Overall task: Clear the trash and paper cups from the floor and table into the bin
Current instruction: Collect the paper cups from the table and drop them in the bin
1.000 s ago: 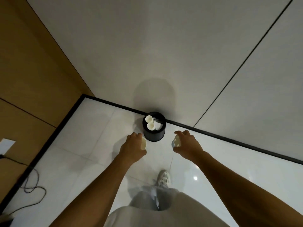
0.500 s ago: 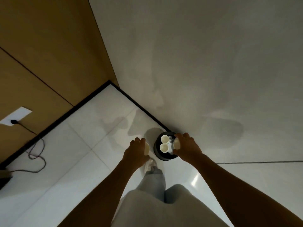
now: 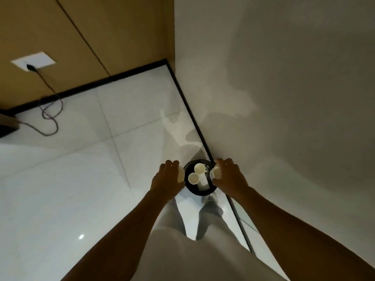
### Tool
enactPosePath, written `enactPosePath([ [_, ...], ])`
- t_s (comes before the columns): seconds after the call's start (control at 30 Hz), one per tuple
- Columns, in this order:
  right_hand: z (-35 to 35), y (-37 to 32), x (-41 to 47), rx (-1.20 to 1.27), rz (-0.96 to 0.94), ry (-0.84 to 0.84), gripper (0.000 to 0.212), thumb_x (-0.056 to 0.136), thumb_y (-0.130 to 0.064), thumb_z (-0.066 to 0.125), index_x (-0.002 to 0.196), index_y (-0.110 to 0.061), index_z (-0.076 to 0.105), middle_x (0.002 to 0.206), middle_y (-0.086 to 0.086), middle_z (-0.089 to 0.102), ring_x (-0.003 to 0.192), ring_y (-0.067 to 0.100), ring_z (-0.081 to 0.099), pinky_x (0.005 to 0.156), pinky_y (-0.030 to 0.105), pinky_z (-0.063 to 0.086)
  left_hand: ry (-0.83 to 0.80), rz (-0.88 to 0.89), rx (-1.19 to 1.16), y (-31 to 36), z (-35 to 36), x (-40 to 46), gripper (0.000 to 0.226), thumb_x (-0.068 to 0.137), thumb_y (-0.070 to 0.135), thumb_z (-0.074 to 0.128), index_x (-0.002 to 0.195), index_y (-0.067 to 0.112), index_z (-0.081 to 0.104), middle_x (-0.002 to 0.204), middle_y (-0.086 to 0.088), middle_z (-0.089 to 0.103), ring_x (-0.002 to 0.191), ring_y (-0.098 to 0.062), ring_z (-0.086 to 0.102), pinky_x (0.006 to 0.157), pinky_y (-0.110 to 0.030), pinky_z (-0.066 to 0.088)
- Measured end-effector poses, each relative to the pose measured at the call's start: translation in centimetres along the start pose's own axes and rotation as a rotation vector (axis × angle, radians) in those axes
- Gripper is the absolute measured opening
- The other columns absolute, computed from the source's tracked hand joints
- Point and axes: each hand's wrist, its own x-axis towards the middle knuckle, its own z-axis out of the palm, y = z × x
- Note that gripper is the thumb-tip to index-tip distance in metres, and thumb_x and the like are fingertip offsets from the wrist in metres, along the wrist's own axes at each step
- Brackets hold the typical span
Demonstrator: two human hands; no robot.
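- Round black waste bin stands on the white tiled floor, tight against the black skirting strip of the grey wall.
- Two white paper cups lie inside it, mouths up.
- Left hand grips a white paper cup at the bin's left rim.
- Right hand grips another white cup over the right rim.
- Open floor lies to the left; a dark cable trails well apart.
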Motion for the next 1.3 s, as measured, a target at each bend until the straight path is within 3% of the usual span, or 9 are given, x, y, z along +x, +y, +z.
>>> enactPosePath([
  [0.33,2.8,4.5,5.3,-0.11,-0.159,-0.124,0.067,0.085,-0.026,0.068,0.143,-0.018,0.034,0.139,0.012,0.037,0.123,0.032,0.043,0.093,0.034,0.043,0.084,-0.317,-0.246,2.6,10.2,0.7,0.074,0.081,0.039,0.071,0.14,0.016,0.034,0.14,-0.004,0.042,0.125,-0.023,0.044,0.093,-0.034,0.047],
  [0.47,4.5,4.9,7.8,-0.122,-0.169,-0.155,0.065,0.085,-0.023,0.068,0.142,-0.016,0.037,0.138,0.014,0.04,0.122,0.031,0.044,0.093,0.033,0.043,0.11,-0.339,-0.257,2.3,12.5,2.5,0.073,0.082,0.04,0.07,0.14,0.016,0.033,0.139,-0.005,0.042,0.125,-0.023,0.044,0.092,-0.033,0.047],
  [0.73,12.3,7.2,18.3,-0.203,-0.236,-0.156,0.066,0.082,-0.027,0.072,0.139,-0.015,0.04,0.136,0.015,0.044,0.12,0.034,0.048,0.097,0.045,0.046,0.104,-0.365,-0.296,-0.3,21.2,11.2,0.072,0.08,0.038,0.071,0.139,0.016,0.035,0.137,-0.006,0.042,0.125,-0.027,0.042,0.088,-0.042,0.05],
  [0.87,18.0,9.3,24.1,-0.228,-0.29,-0.172,0.071,0.08,-0.028,0.075,0.14,-0.017,0.039,0.137,0.011,0.044,0.121,0.031,0.048,0.09,0.035,0.045,0.059,-0.38,-0.313,-1.8,27.2,16.0,0.076,0.081,0.039,0.071,0.141,0.015,0.031,0.14,-0.008,0.039,0.128,-0.027,0.041,0.093,-0.04,0.048],
  [1.03,23.6,12.2,29.2,-0.364,-0.418,-0.185,0.069,0.079,-0.029,0.075,0.138,-0.02,0.041,0.138,0.008,0.043,0.122,0.028,0.046,0.077,0.026,0.031,0.129,-0.39,-0.361,-3.3,33.2,20.5,0.074,0.08,0.036,0.072,0.14,0.016,0.033,0.14,-0.008,0.038,0.129,-0.027,0.039,0.094,-0.039,0.046],
  [1.3,27.4,14.5,32.4,-0.461,-0.493,-0.279,0.068,0.085,-0.02,0.07,0.144,-0.023,0.035,0.149,0.005,0.03,0.136,0.028,0.028,0.098,0.034,0.043,0.144,-0.428,-0.308,-5.7,37.9,22.6,0.076,0.083,0.032,0.069,0.145,0.014,0.028,0.146,-0.009,0.034,0.135,-0.029,0.031,0.103,-0.043,0.04],
])
